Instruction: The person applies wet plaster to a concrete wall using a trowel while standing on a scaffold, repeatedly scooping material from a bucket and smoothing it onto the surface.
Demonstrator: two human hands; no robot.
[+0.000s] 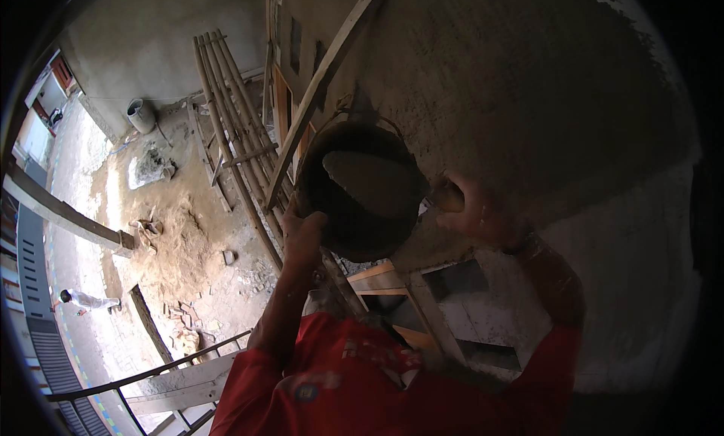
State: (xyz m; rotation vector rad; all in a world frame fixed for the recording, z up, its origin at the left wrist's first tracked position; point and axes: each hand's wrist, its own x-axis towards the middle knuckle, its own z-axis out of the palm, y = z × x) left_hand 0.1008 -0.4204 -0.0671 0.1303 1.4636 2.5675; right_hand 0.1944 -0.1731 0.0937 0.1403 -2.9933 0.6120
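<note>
Two hands (304,231) (479,211), two buckets (358,244) (141,119)

We are at a building site. We can tell because the big wall (513,97) is bare and grey, with dark and pale patches that look like wet and dry plaster. Close to us is a bucket (354,246) with grey mix (381,181) in it. Down below, we see a heap of sand (172,241), bits of brick (181,313), long poles (226,104) joined by cross sticks, and a pail (140,118) on the ground (222,232). A sunny street (72,232) runs along the open side.
</note>
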